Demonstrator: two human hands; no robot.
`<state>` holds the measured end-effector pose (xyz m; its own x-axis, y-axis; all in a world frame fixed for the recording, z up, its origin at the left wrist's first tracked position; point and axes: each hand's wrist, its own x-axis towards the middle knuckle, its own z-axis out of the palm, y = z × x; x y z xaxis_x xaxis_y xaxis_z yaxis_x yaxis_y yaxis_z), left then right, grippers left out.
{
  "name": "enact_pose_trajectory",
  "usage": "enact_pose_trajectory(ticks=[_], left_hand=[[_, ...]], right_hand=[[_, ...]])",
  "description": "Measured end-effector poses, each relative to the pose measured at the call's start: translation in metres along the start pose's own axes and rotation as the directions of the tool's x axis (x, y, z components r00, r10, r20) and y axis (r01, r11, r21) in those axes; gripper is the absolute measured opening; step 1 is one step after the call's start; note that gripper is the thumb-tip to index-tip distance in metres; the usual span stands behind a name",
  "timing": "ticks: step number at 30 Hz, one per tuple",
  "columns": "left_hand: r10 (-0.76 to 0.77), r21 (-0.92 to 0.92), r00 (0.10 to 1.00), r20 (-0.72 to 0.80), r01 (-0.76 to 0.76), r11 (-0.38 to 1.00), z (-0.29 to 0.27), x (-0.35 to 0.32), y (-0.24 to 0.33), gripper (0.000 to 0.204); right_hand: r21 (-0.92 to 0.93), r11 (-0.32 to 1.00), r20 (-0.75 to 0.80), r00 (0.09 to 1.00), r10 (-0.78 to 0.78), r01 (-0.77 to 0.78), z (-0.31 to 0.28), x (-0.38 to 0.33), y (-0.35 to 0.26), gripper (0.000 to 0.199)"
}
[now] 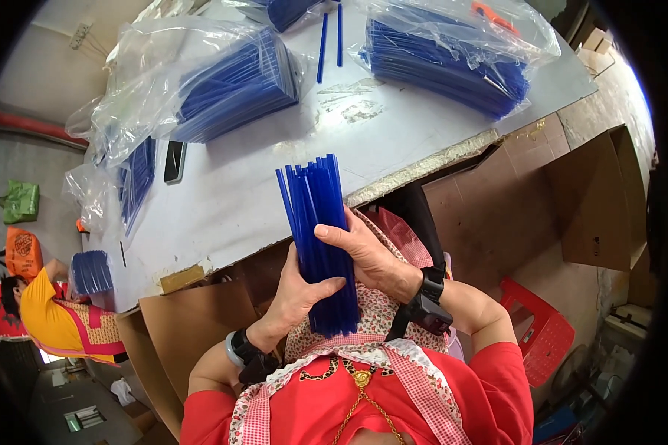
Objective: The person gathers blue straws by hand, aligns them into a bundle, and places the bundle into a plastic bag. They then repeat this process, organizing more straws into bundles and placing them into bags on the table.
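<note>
Well — white table (234, 185), red seat (548, 341); blue rods (315, 208) held.

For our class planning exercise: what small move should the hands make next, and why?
Probably even up the bundle of blue sticks: its top ends stand at different heights and one leans out at the left, while the left hand and right hand both grip it.

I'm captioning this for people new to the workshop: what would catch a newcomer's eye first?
First, the bright blue bundle of thin sticks at the picture's centre, held between the left hand and the right hand. Next, on the white table above, the left stack and right stack of similar blue sticks, both in clear plastic. Then the red plastic seat, at lower right beyond the right arm.
</note>
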<state>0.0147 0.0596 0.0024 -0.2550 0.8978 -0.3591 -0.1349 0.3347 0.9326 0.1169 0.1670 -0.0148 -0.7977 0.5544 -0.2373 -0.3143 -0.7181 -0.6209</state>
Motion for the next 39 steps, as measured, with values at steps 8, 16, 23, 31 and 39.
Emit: enact_pose_trajectory(ticks=[8, 16, 23, 31, 39], left_hand=[[-0.166, -0.342, 0.986, 0.012, 0.160, 0.926, -0.014, -0.006, -0.001, 0.059], [-0.240, -0.389, 0.970, 0.033, 0.234, 0.891, -0.023, -0.003, -0.001, 0.049], [-0.224, -0.383, 0.974, 0.017, 0.213, 0.899, -0.024, -0.009, -0.001, 0.045], [-0.215, -0.379, 0.977, 0.004, 0.200, 0.904, -0.018, -0.017, 0.006, 0.043], [-0.184, -0.320, 0.983, -0.006, 0.173, 0.932, -0.012, -0.023, 0.011, 0.043]], right_hand=[[0.358, 0.905, 0.210, 0.964, 0.164, -0.231, -0.035, 0.009, 0.004, 0.054], [0.423, 0.868, 0.223, 0.958, 0.179, -0.261, -0.040, 0.018, 0.007, 0.058], [0.415, 0.852, 0.260, 0.939, 0.224, -0.318, -0.049, 0.018, 0.013, 0.058], [0.414, 0.860, 0.245, 0.947, 0.208, -0.297, -0.050, 0.014, 0.010, 0.056], [0.457, 0.836, 0.299, 0.938, 0.177, -0.303, -0.058, 0.013, 0.015, 0.062]])
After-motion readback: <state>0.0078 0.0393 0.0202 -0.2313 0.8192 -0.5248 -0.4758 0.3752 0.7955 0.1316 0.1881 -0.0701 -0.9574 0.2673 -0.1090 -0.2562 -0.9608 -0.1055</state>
